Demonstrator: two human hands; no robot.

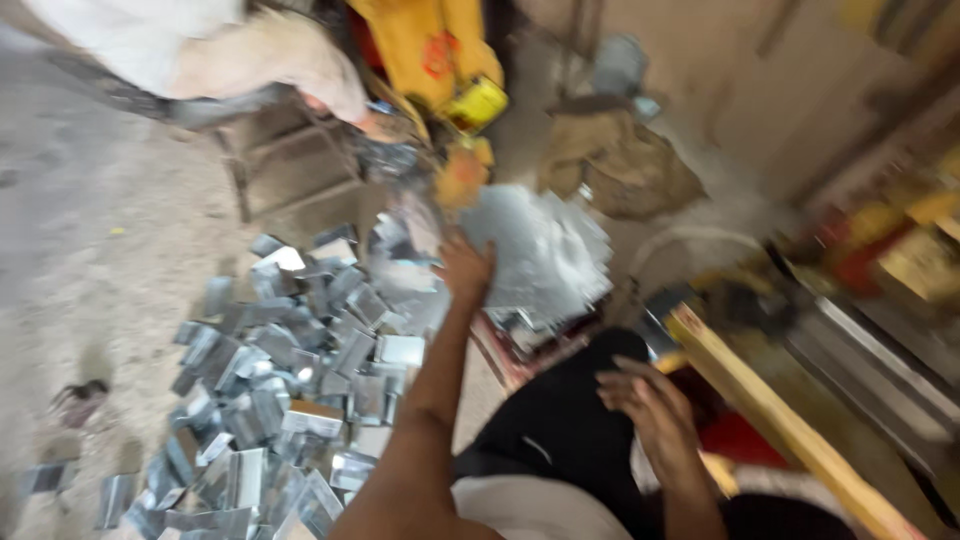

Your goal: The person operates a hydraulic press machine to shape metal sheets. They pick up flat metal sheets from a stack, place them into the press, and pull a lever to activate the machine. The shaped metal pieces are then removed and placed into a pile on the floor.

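Left hand: the left hand (466,268) is stretched forward with fingers open, fingertips touching the edge of a stack of shiny flat galvanised metal sheets (545,250); it grips nothing that can be made out.
Right hand: the right hand (645,400) hovers open, fingers loosely spread and empty, above the black-trousered knee (560,420).
Sheets: grey, reflective, ragged-edged through blur, resting on a low reddish frame (515,362) straight ahead.
Pile: a heap of small bent silvery sheet-metal pieces (290,380), box-like and sharp-folded, lies on the dusty concrete floor (90,250) to the left.
Wood: a pale yellow wooden batten (770,415) slants by the right hand.
Behind: a yellow machine housing with an orange round mark (435,50); a crumpled brown sack (620,165); another person's sleeve (285,55).
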